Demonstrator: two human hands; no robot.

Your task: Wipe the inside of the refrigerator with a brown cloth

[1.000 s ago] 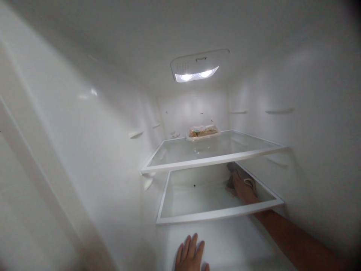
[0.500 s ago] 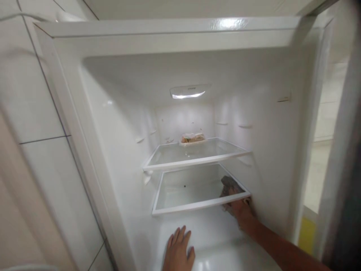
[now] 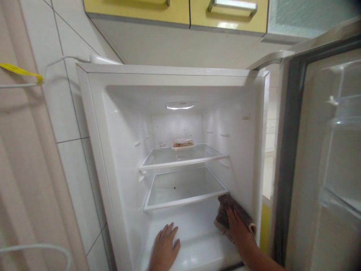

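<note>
My right hand [image 3: 239, 227] presses a dark brown cloth [image 3: 221, 209] against the lower right inner wall of the fridge, just below the front corner of the lower glass shelf [image 3: 183, 188]. Part of the cloth is hidden under the fingers. My left hand [image 3: 165, 246] is at the bottom of the fridge compartment with its fingers stretched out, holding nothing. A small dark speck shows through or on the lower shelf. Above it, the upper glass shelf [image 3: 166, 158] carries a wrapped tray of food [image 3: 182, 143] at the back.
At the right the fridge door [image 3: 310, 158] stands open, with clear door racks. Yellow cabinets [image 3: 225, 15] hang above the fridge. A tiled wall [image 3: 67, 165] and a pinkish curtain-like surface [image 3: 25, 169] are on the left, with a white cable [image 3: 36, 247] in front.
My right hand has drawn the cloth from the lower shelf's right side toward me and down the wall. The view has pulled back, showing the cabinets and door. My left hand stays low and open.
</note>
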